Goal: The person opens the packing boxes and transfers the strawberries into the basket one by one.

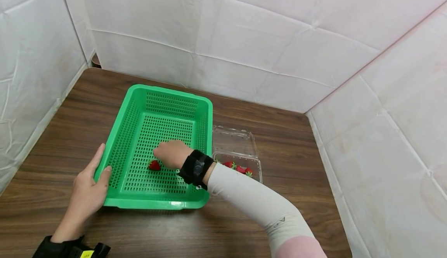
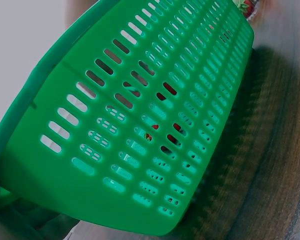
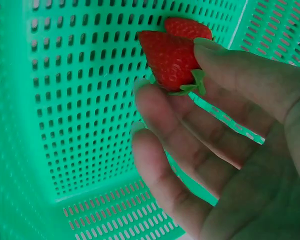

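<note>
A green slotted basket (image 1: 118, 149) (image 2: 140, 125) (image 3: 65, 100) lies on the brown table. My left hand (image 1: 91, 180) grips its near-left corner, thumb hooked over the rim. Inside the basket my right hand (image 1: 164, 155) (image 3: 182, 85) pinches a red strawberry (image 3: 167, 57) by its leafy end between thumb and forefinger, low over the basket floor. A second strawberry (image 3: 187, 27) lies just behind it. The head view shows one strawberry (image 1: 154, 165) at the hand's fingertips. Red patches (image 2: 170, 132) show through the slots in the left wrist view.
A clear plastic clamshell box (image 1: 234, 137) lies open to the right of the basket, with several strawberries (image 1: 239, 168) in its near half. White padded walls (image 1: 244, 37) close in the table (image 1: 286, 165) at the back and both sides.
</note>
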### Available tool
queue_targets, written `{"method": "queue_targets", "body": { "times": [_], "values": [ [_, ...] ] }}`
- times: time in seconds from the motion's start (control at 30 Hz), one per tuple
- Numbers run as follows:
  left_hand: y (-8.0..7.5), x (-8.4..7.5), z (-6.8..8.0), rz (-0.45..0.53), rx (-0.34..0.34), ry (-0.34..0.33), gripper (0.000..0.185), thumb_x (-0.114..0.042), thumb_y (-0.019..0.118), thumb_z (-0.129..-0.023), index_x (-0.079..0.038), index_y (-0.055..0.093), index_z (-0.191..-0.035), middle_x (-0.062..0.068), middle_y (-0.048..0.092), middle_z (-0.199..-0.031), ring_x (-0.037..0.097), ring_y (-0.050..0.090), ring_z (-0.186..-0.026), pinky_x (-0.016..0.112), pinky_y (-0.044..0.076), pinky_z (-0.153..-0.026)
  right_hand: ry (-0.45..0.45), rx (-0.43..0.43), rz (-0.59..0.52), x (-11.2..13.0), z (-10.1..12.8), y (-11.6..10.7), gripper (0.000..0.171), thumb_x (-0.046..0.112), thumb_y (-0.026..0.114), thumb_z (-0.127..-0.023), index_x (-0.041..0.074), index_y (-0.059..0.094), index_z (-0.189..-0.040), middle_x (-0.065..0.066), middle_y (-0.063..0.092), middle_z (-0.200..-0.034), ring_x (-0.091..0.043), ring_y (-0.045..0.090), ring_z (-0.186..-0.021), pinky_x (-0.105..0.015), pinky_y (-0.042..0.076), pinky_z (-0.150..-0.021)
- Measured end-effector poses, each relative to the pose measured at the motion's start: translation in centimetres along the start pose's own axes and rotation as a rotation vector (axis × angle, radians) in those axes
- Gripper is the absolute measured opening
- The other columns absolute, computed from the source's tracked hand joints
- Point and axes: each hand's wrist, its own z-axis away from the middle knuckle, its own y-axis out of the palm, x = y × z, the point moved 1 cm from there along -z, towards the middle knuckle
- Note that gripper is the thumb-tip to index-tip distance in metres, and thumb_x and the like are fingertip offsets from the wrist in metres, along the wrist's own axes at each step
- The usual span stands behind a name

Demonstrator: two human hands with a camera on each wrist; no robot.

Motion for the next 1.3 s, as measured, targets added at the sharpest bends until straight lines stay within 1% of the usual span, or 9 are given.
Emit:
{"method": "queue_targets", "body": {
  "times": [0.1,0.27,0.33,0.63,0.8,0.87,0.97,1.13,1.3],
  "values": [
    [0.1,0.1,0.0,0.002,0.000,-0.002,0.059,-0.022,0.039,-0.105,-0.031,0.010,-0.155,0.034,0.055,-0.126,-0.001,0.030,-0.045,0.023,0.034,-0.052,0.003,0.014,-0.009,0.3,-0.3,0.1,0.022,0.007,0.045,-0.102,0.017,0.065,-0.104,0.001,0.063,-0.099,-0.009,0.040,-0.073,-0.023,0.030,-0.064],
    [0.1,0.1,-0.1,-0.008,-0.002,-0.002,0.059,-0.022,0.040,-0.104,-0.031,0.010,-0.155,0.034,0.051,-0.134,0.001,0.037,-0.049,0.018,0.033,-0.058,0.001,0.025,0.010,0.9,-0.8,0.0,0.017,0.008,0.053,-0.099,0.017,0.067,-0.103,0.002,0.067,-0.098,-0.009,0.048,-0.073,-0.022,0.036,-0.064],
    [0.0,0.2,-0.1,-0.013,-0.001,-0.003,0.059,-0.023,0.040,-0.104,-0.032,0.010,-0.155,0.031,0.032,-0.150,0.001,0.047,-0.069,0.015,0.030,-0.066,0.007,0.029,0.032,1.2,-1.0,0.1,0.016,0.010,0.055,-0.098,0.018,0.067,-0.105,0.003,0.067,-0.101,-0.008,0.054,-0.078,-0.022,0.039,-0.065],
    [0.0,0.2,-0.2,0.017,0.004,-0.010,0.058,-0.026,0.037,-0.105,-0.038,0.006,-0.154,0.024,0.026,-0.155,0.039,0.044,-0.124,0.018,0.031,-0.077,0.040,0.004,0.123,1.6,-1.4,0.8,0.017,0.017,0.052,-0.101,0.023,0.068,-0.103,0.005,0.067,-0.099,-0.007,0.048,-0.072,-0.023,0.034,-0.061],
    [0.1,0.3,-0.2,0.039,0.008,-0.019,0.058,-0.026,0.036,-0.105,-0.038,0.006,-0.154,0.025,0.024,-0.156,0.044,0.031,-0.137,0.047,0.037,-0.091,0.041,-0.012,0.132,1.5,-1.5,1.0,0.017,0.015,0.051,-0.101,0.022,0.063,-0.093,0.005,0.063,-0.090,-0.008,0.040,-0.067,-0.024,0.030,-0.059],
    [0.1,0.3,-0.2,0.043,0.010,-0.020,0.059,-0.025,0.036,-0.105,-0.038,0.006,-0.154,0.025,0.024,-0.155,0.044,0.032,-0.137,0.047,0.038,-0.091,0.039,-0.019,0.138,1.4,-1.4,1.1,0.018,0.013,0.050,-0.101,0.021,0.060,-0.088,0.005,0.061,-0.086,-0.009,0.037,-0.065,-0.025,0.029,-0.058],
    [0.1,0.3,-0.2,0.026,0.008,-0.018,0.059,-0.025,0.037,-0.105,-0.038,0.007,-0.154,0.025,0.026,-0.155,0.041,0.039,-0.132,0.024,0.037,-0.085,0.033,-0.026,0.143,1.3,-1.3,1.2,0.018,0.012,0.051,-0.101,0.020,0.060,-0.087,0.005,0.062,-0.085,-0.008,0.038,-0.065,-0.024,0.029,-0.058],
    [0.1,0.3,-0.3,0.021,0.002,-0.014,0.059,-0.026,0.038,-0.105,-0.039,0.008,-0.153,0.024,0.028,-0.154,0.040,0.042,-0.127,0.011,0.028,-0.074,0.034,-0.022,0.112,1.0,-1.0,1.1,0.016,0.012,0.053,-0.099,0.020,0.067,-0.104,0.004,0.068,-0.101,-0.007,0.058,-0.080,-0.021,0.042,-0.065],
    [0.1,0.2,-0.4,0.052,0.011,-0.026,0.059,-0.025,0.036,-0.105,-0.040,0.006,-0.153,0.024,0.024,-0.156,0.043,0.031,-0.137,0.046,0.039,-0.094,0.032,-0.020,0.023,0.6,-0.8,0.9,0.018,0.009,0.052,-0.100,0.017,0.066,-0.108,0.001,0.066,-0.105,-0.010,0.059,-0.087,-0.021,0.043,-0.068]
  ]
}}
